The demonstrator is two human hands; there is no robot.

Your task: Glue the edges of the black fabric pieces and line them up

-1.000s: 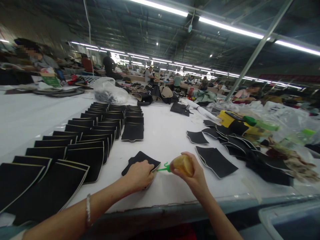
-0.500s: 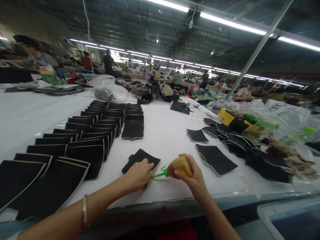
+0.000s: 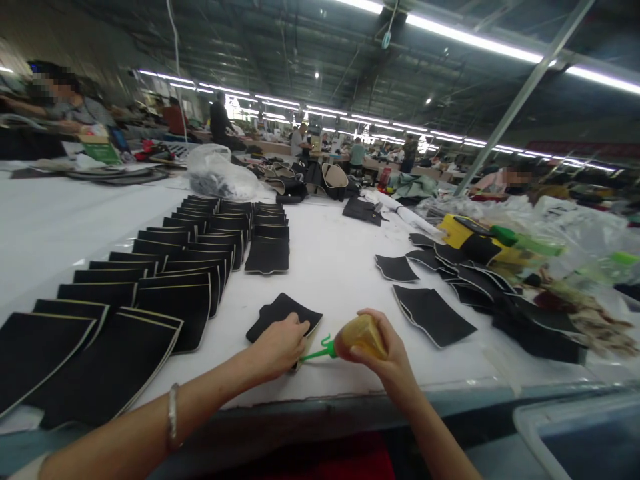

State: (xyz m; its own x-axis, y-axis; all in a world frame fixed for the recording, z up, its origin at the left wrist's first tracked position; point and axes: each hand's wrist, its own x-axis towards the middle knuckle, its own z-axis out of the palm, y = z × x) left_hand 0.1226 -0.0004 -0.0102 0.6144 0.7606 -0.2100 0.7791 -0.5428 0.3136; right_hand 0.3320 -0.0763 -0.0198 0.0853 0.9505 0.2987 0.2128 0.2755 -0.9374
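My left hand [image 3: 279, 345] is closed on a small black panel [image 3: 284, 309] with a pale edge, pressing it near the front of the white table [image 3: 330, 243]. Its lower part is hidden behind my fingers. My right hand [image 3: 397, 357] grips a squeeze bottle [image 3: 361, 337] of amber liquid, tilted over to the left. The bottle's thin green nozzle [image 3: 320, 352] reaches the edge of the panel just beside my left fingertips. To the right of the bottle, another black panel [image 3: 434, 315] lies flat.
Overlapping rows of black panels [image 3: 173, 283] cover the table's left side. A loose pile of panels [image 3: 480, 283] lies at the right, by a yellow box [image 3: 463, 232] and clear plastic bags [image 3: 565, 223]. Further back is a stuffed plastic bag [image 3: 220, 172]. Several people work in the background.
The nozzle tip has shifted slightly left and down along the panel's edge. Both hands keep their grip. The camera view has shifted a little.
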